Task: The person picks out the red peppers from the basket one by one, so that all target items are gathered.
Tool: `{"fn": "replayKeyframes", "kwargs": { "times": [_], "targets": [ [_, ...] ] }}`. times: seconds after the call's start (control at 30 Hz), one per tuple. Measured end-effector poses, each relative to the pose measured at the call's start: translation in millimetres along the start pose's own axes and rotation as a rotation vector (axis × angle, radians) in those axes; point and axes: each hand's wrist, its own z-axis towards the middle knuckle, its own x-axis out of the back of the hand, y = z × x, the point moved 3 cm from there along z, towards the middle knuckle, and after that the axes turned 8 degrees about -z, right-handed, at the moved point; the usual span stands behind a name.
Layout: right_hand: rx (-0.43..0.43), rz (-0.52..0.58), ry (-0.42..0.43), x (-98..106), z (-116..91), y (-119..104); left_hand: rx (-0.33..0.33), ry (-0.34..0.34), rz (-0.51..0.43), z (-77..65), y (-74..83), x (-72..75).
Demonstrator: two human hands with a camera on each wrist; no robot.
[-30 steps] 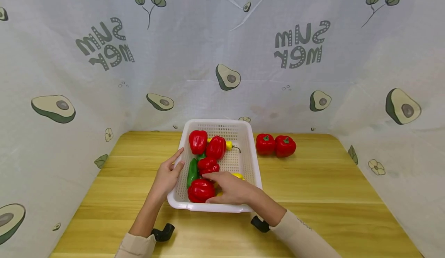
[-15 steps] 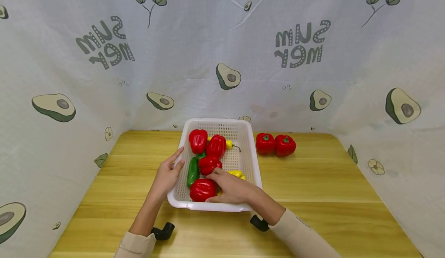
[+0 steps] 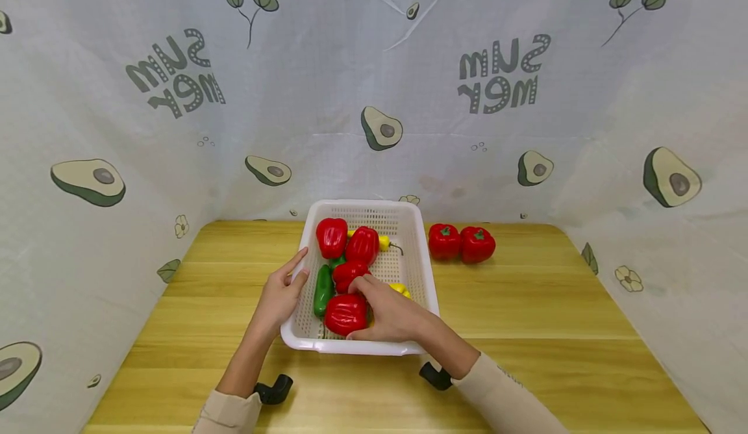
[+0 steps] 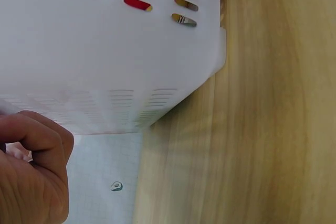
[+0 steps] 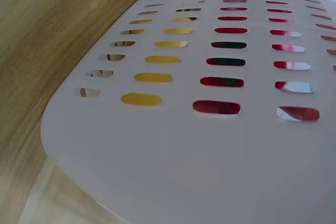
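Observation:
A white perforated plastic basket (image 3: 374, 204) sits on the wooden table. My left hand (image 3: 279, 301) grips its left rim; in the left wrist view that hand (image 4: 34, 166) shows bent fingers beside the basket wall (image 4: 105, 45). My right hand (image 3: 390, 312) reaches in over the near right corner and holds a red bell pepper (image 3: 345, 315), thumb on the near side, fingers on the far side. Another red bell pepper (image 3: 349, 275) lies just beyond my fingertips. In the right wrist view, the basket wall (image 5: 173, 150) hides that hand; red, green and yellow show through the slots.
Also in the basket are two red bell peppers (image 3: 362, 245) at the back, a long green pepper (image 3: 323, 291) and yellow peppers (image 3: 400, 288), partly covered by my hand. Two red bell peppers (image 3: 461, 243) stand on the table (image 3: 526, 304) to the right. A printed curtain (image 3: 327, 96) surrounds the table.
The held red bell pepper has shifted right and slightly away from the basket's front wall. My right fingers have drawn in around it. My left hand has stayed on the rim.

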Motion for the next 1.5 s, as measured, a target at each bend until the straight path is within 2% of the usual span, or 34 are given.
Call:
{"fn": "replayKeyframes", "kwargs": {
  "times": [0.43,0.83,1.13,1.5],
  "targets": [
    [-0.029,0.075,0.076,2.9,-4.8,-1.5,0.003,-0.005,-0.009,-0.9,0.5,0.3],
    [-0.063,0.092,0.065,2.5,-8.2,0.4,0.011,-0.001,0.001,-1.2,-1.4,-0.3],
    [-0.084,0.188,0.159,8.0,-7.2,3.5,0.007,-0.003,-0.005,-0.6,0.3,0.4],
    [-0.135,0.251,0.328,24.4,-11.1,11.5,0.012,-0.001,0.004,0.2,1.1,1.1]
  ]
}}
